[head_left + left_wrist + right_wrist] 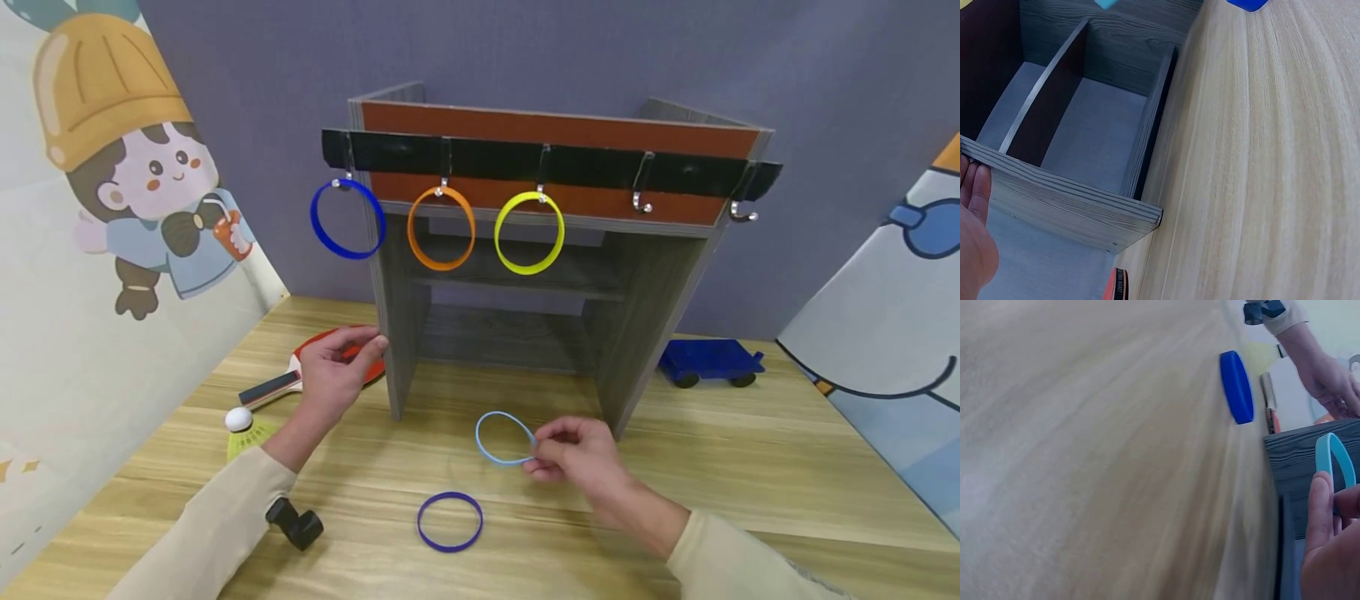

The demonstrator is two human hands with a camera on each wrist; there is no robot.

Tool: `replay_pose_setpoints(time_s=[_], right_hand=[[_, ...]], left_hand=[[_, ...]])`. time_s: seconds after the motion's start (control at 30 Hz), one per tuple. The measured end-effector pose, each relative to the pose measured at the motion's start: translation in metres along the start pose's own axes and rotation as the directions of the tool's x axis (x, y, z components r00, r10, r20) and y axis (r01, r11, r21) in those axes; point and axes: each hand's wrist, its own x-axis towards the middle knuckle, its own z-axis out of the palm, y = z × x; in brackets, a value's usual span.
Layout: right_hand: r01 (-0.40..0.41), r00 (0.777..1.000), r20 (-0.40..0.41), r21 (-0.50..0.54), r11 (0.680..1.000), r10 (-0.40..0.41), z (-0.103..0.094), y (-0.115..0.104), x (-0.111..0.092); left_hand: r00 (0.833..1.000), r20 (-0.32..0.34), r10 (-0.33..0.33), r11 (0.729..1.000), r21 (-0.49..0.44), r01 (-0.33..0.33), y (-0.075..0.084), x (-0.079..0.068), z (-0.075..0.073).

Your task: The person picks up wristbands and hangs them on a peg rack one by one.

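We see the right hand (577, 457) pinching a light-blue ring (504, 462), its loop extending toward ten o'clock from the grip. The left hand (336, 371) touches a grey cabinet (399, 358); we cannot tell whether it grips.

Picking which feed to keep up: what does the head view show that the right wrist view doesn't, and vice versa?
Head only: the blue ring, orange ring and yellow ring hung from the hook bar, and the cart.
Right wrist only: no extra thing I can make out, just a side-on look at the purple ring's band.
Both: that ring on the table, the right hand pinching the light-blue ring, the left hand, part of the shelf.
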Motion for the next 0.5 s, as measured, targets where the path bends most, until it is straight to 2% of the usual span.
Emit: replay_pose_setpoints(time_s=[0.07, 0.3, 0.5], right_hand=[[0.015, 1.000, 0.000, 0.017, 1.000, -0.015, -0.002, -0.004, -0.001], [0.066, 0.998, -0.011, 0.060, 0.996, -0.065, -0.006, -0.017, -0.005], [0.108, 0.994, -0.013, 0.090, 0.990, -0.108, -0.010, -0.027, -0.008]], left_hand=[[1.000, 0.002, 0.005, 1.000, 0.000, -0.005, -0.002, 0.000, -0.001], [1.000, -0.010, -0.008, 1.000, -0.016, 0.008, -0.026, 0.000, -0.008], [1.000, -0.010, -0.006, 1.000, -0.008, 0.006, -0.024, 0.000, -0.008]])
